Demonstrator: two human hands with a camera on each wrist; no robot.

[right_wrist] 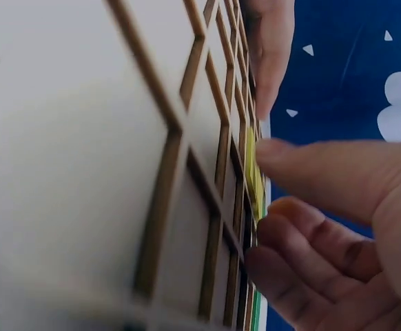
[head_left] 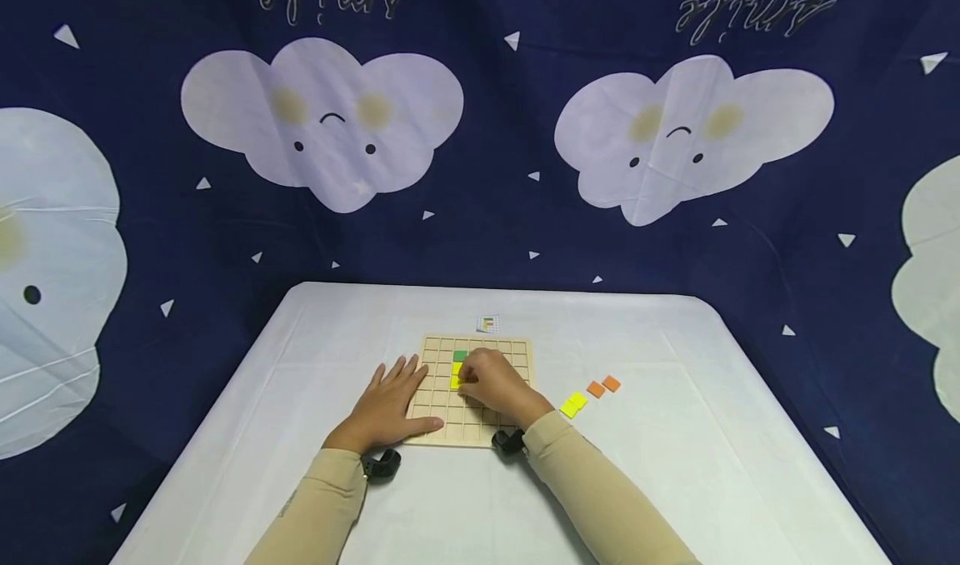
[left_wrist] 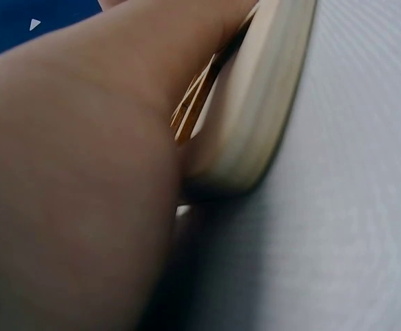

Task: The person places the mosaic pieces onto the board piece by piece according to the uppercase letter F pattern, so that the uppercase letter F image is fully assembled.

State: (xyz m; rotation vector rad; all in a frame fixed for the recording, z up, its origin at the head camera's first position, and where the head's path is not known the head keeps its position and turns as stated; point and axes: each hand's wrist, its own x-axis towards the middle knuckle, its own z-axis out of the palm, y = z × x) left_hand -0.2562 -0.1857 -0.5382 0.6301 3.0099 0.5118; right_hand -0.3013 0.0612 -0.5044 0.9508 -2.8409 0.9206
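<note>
A wooden grid board [head_left: 438,432] lies on the white table, with a green square tile [head_left: 460,355] and yellow square tiles [head_left: 456,368] in one column of its cells. My right hand [head_left: 495,382] is over the middle of the board, fingers curled, with thumb and fingertips at a yellow tile [right_wrist: 251,155]; the fingers partly hide it. My left hand [head_left: 386,407] rests with spread fingers on the board's left edge. In the left wrist view, that hand [left_wrist: 76,158] lies against the board's thick rim [left_wrist: 255,131].
Right of the board lie loose yellow tiles [head_left: 573,405] and two orange tiles [head_left: 596,389]. A small printed pattern card [head_left: 488,324] lies beyond the board's far edge. Behind the table [head_left: 645,332] hangs a dark blue cloth [head_left: 495,248] with clouds.
</note>
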